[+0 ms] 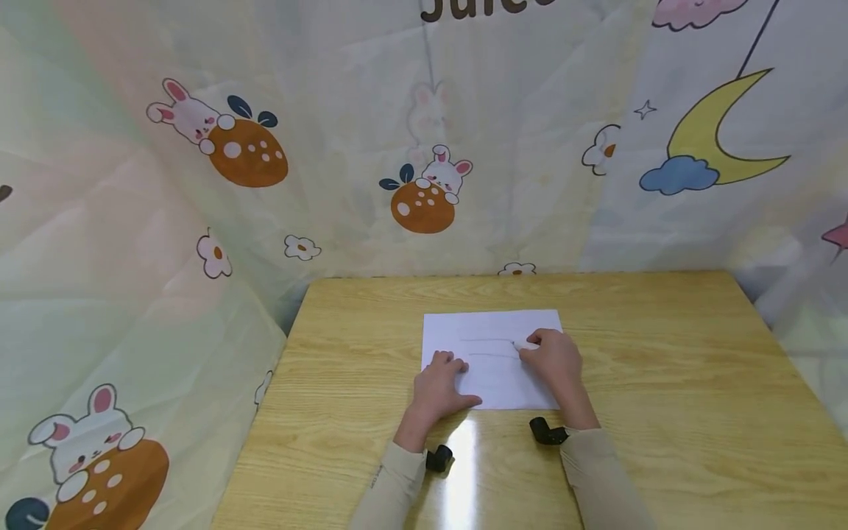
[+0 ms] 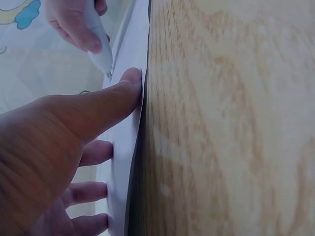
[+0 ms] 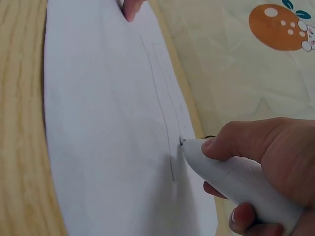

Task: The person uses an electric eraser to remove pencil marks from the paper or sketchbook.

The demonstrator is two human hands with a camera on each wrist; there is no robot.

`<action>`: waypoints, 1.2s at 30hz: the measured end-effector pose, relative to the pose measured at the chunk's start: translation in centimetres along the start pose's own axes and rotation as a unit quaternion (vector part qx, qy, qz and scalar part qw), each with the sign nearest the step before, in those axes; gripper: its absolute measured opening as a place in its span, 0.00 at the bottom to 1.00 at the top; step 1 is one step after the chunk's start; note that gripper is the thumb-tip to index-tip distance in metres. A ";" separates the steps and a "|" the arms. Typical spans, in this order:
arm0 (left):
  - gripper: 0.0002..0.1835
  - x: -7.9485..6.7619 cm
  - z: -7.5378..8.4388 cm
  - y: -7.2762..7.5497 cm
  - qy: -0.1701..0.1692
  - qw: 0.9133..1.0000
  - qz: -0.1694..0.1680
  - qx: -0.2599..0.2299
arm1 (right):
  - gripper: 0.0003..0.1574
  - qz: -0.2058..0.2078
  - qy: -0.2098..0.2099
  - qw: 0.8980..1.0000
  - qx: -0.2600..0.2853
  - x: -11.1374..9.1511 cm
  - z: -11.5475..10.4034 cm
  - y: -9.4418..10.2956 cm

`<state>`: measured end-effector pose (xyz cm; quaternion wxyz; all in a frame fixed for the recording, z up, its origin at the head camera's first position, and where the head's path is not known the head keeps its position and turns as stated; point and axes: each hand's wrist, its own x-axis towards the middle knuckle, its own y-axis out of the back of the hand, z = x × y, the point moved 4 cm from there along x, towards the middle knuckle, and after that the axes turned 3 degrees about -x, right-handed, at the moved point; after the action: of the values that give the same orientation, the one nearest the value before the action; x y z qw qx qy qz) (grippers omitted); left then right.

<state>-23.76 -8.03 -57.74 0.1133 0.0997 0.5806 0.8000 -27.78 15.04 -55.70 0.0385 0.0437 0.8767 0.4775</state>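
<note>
A white sheet of paper [image 1: 490, 320] lies on the wooden table, with two thin, roughly parallel lines drawn across it. My right hand [image 1: 555, 361] pinches a thick white pen [image 3: 236, 182] between thumb and fingers. The pen's dark tip touches the paper at the end of the upper line, as the right wrist view shows. On the paper's near left part, my left hand [image 1: 440, 386] rests with its fingers spread. Its thumb [image 2: 110, 105] presses close to the near edge, which lifts slightly from the wood in the left wrist view.
The wooden table [image 1: 689, 383] extends on all sides of the sheet. Behind it and to the left hangs a cloth backdrop [image 1: 344, 110] printed with rabbits, flowers and a moon. Black wrist cameras sit at both sleeves, and a bright reflection streaks the table's near part.
</note>
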 end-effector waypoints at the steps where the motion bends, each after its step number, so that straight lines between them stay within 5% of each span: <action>1: 0.36 0.0 0.0 0.1 0.001 1.000 0.002 0.001 | 0.18 0.004 0.004 1.000 0.003 0.1 -0.1 0.0; 36: 0.36 -0.5 0.3 0.6 0.002 1.000 0.002 0.011 | 0.16 0.018 0.018 1.000 -0.004 -0.8 -0.8 0.0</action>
<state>-23.28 -8.12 -57.07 0.1096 0.0999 0.5896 0.7939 -27.09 14.28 -55.22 0.0145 0.0504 0.8746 0.4819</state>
